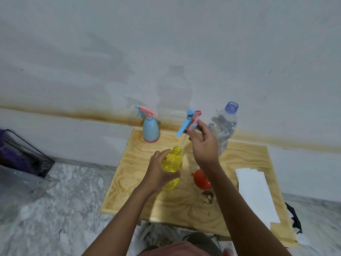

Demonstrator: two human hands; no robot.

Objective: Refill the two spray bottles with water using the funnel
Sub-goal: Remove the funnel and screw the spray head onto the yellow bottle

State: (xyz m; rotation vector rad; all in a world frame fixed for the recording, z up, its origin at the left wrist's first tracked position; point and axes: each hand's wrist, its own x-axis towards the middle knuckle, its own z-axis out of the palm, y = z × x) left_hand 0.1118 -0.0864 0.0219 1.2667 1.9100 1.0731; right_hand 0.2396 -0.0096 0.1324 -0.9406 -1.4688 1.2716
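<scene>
A yellow spray bottle (172,163) stands near the middle of the wooden table (245,159), its neck bare, and my left hand (158,172) grips its body. My right hand (202,143) pinches the blue-and-pink spray head (190,121) lifted above that neck; its thin clear tube still reaches down into the opening. A blue spray bottle (151,129) with its head on stands at the table's back left edge. An orange funnel (202,179) lies on the wood just right of the yellow bottle. A clear water bottle (223,128), uncapped, stands at the back right.
White paper towels (256,193) lie along the table's right side. A dark knot or stain (208,196) marks the wood near the funnel. A wall runs right behind the table. A dark wire basket (22,154) sits on the marble floor at the left.
</scene>
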